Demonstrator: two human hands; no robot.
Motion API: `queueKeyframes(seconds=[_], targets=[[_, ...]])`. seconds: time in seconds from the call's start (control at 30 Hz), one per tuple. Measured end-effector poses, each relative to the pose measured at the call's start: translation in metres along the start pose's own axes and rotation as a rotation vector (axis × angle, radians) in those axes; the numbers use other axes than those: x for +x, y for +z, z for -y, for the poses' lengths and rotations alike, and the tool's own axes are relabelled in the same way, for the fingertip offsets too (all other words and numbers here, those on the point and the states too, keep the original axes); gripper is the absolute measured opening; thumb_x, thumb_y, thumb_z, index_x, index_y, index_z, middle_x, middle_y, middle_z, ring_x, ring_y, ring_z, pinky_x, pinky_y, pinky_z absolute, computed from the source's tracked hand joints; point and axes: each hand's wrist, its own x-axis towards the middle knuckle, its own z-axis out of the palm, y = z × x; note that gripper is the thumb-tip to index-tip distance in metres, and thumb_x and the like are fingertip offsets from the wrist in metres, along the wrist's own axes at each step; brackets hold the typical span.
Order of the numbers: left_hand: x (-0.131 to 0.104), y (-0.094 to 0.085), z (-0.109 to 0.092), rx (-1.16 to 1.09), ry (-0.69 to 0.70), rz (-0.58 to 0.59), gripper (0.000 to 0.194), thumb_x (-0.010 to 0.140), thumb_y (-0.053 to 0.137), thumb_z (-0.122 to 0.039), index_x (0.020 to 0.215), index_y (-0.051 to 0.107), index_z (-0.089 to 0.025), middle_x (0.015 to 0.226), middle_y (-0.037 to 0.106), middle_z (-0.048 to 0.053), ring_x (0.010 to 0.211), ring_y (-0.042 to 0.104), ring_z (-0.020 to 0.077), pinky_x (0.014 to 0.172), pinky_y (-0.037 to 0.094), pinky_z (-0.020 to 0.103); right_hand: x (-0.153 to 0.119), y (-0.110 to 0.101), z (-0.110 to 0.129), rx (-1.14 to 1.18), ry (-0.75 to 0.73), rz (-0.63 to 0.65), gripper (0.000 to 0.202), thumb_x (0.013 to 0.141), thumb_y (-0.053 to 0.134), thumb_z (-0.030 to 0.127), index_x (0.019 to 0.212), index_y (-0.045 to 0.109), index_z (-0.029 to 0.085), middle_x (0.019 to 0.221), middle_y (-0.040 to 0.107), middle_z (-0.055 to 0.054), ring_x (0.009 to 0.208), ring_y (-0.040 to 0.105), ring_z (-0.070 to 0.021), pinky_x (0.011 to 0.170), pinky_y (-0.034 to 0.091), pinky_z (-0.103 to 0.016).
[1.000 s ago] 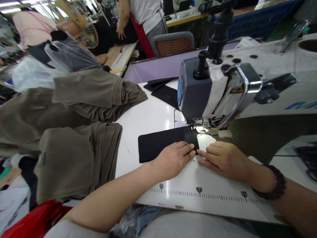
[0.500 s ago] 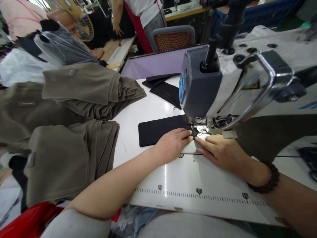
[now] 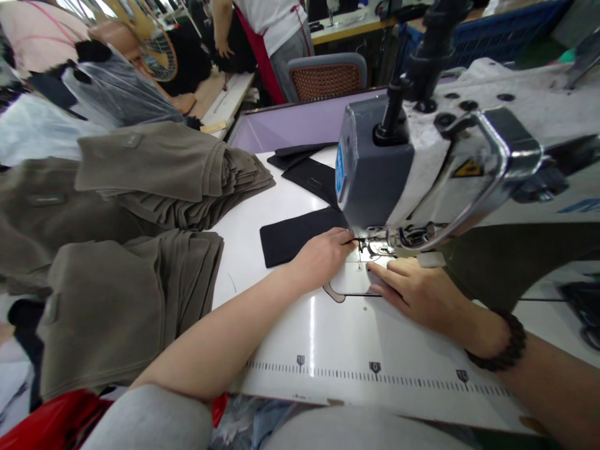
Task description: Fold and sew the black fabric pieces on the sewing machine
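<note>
A folded black fabric piece (image 3: pixel 293 236) lies on the white sewing table, left of the sewing machine's (image 3: pixel 377 165) needle area. My left hand (image 3: pixel 323 257) is closed on its right end, fingertips just left of the presser foot (image 3: pixel 364 245); the exact grip is partly hidden. Beyond the needle area, my right hand (image 3: pixel 412 287) rests with fingers stretched out and its fingertips on the metal needle plate (image 3: pixel 349 278). It holds nothing. More black fabric pieces (image 3: pixel 312 178) lie behind, partly covered by the machine head.
Stacks of brown-grey fabric pieces (image 3: pixel 154 162) fill the table's left side. Dark olive cloth (image 3: pixel 506 256) lies under the machine arm. A printed ruler (image 3: pixel 337 373) runs along the front edge. Behind are a chair (image 3: pixel 328 78) and a standing person (image 3: pixel 276 37).
My left hand and the black fabric have shifted slightly left and away from me, off the needle area, baring more needle plate. My right hand has stayed nearly in place.
</note>
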Motion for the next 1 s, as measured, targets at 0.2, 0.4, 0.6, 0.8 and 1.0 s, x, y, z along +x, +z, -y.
queueKeyframes(seconds=[0.2,0.4,0.6,0.8,1.0], targets=[[0.0,-0.013,-0.005,0.016,0.006,0.114,0.022,0.087,0.042,-0.012,0.103,0.057,-0.009,0.107,0.059,0.01,0.103,0.055,0.0174,0.09,0.044,0.027,-0.002,-0.006,0.001,0.059,-0.004,-0.053,0.026,0.088,0.04,0.03,0.09,0.062,0.016,0.063,0.057,-0.002,0.057,0.05,-0.0125,0.052,0.031,-0.026],[0.008,-0.01,-0.013,0.048,-0.275,0.18,0.027,0.084,0.038,-0.004,0.107,0.053,-0.006,0.11,0.057,0.017,0.11,0.051,0.0268,0.09,0.042,0.04,-0.004,-0.006,-0.001,0.09,0.007,-0.052,0.027,0.088,0.04,0.028,0.082,0.063,0.017,0.061,0.055,-0.001,0.055,0.048,-0.0112,0.051,0.029,-0.025],[-0.01,-0.072,0.032,-0.063,-0.606,0.044,0.051,0.073,0.038,0.005,0.122,0.04,-0.005,0.1,0.062,0.017,0.094,0.06,0.027,0.082,0.047,0.044,-0.007,-0.006,-0.003,0.136,0.04,-0.024,0.029,0.089,0.038,0.029,0.083,0.064,0.017,0.064,0.055,-0.002,0.057,0.047,-0.0116,0.054,0.031,-0.025],[-0.058,-0.067,0.037,-0.801,-0.634,-0.329,0.058,0.077,0.047,-0.014,0.131,0.026,-0.011,0.107,0.06,0.014,0.09,0.062,0.0226,0.078,0.051,0.043,-0.008,-0.011,-0.002,0.143,-0.012,-0.006,0.03,0.089,0.038,0.03,0.084,0.065,0.017,0.062,0.053,-0.002,0.061,0.047,-0.0129,0.057,0.031,-0.027],[-0.076,-0.013,-0.03,-0.153,-0.365,-0.191,0.034,0.082,0.05,-0.018,0.116,0.048,-0.016,0.126,0.047,0.013,0.116,0.045,0.0247,0.096,0.042,0.042,-0.009,-0.013,0.001,0.142,-0.066,0.0,0.031,0.09,0.036,0.028,0.085,0.065,0.017,0.062,0.053,-0.002,0.062,0.047,-0.0128,0.058,0.032,-0.027]])
